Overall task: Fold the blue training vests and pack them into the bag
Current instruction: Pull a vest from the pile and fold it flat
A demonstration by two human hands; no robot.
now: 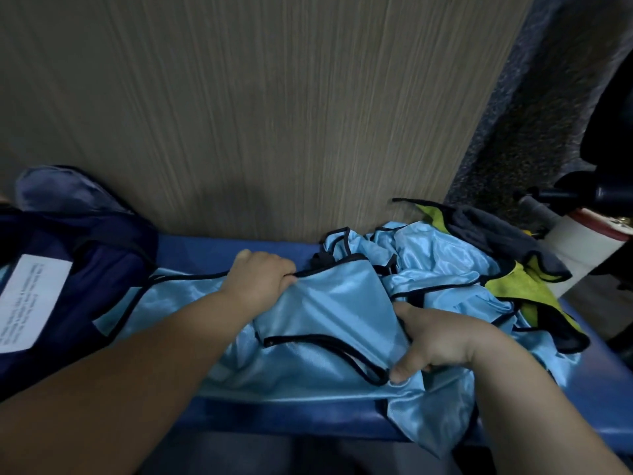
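A shiny light-blue training vest [329,310] with black trim lies spread across the blue bench [212,252]. My left hand [260,275] grips its far black-trimmed edge. My right hand [435,341] pinches its near right part, fingers curled round the fabric. More light-blue vests [435,262] lie crumpled in a heap to the right. A dark navy bag [68,275] with a white label [32,301] stands at the left end of the bench, touching the spread vest's left edge.
A yellow-green vest [524,293] and a grey cloth [496,234] lie at the heap's right. A wood-grain wall [257,114] rises right behind the bench. A white cylinder with a red band [589,241] and dark gear stand far right.
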